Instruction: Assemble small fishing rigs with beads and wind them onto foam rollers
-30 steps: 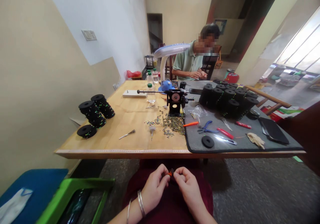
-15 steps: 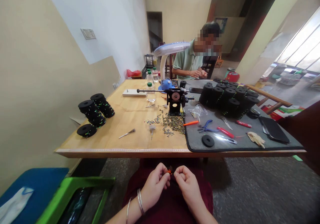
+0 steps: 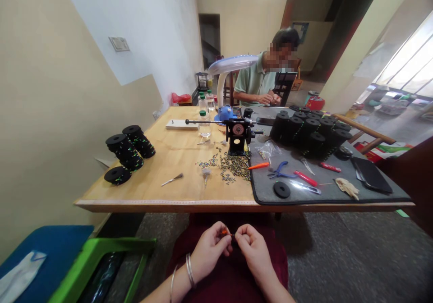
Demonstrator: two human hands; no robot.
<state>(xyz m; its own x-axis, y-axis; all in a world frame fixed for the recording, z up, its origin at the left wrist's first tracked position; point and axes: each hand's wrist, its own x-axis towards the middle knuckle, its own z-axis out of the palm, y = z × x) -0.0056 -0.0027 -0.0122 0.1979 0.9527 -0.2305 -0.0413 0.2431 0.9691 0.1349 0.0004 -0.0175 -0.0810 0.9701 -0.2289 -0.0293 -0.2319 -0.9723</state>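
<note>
1. Orange piece [image 3: 224, 232]: nearer the wearer than the machine [image 3: 237, 137], off the counter [image 3: 142, 190], above the lap.
2. Left hand [image 3: 211, 245]: narrow, thumb and finger pinched on the orange piece.
3. Right hand [image 3: 251, 244]: narrow, fingertips together at what looks like a thin strand [image 3: 232, 235] off the piece; exact grip too small to tell.
4. Step in hand, judged: fine two-hand work on the piece, fingertips near, not touching.
5. Next move, judged: calls for a steady left pinch and small, light right-hand control; a slip could drop the piece.
6. Small bits [image 3: 238, 167]: heaped just in front of the machine.
7. Pliers [image 3: 282, 171]: right of the machine, nearer the wearer, on the mat [image 3: 265, 194].
8. Spools [image 3: 317, 144]: right of the machine; another group [image 3: 126, 152] well left.
9. Co-worker [image 3: 254, 84]: beyond the machine, hands together.
</note>
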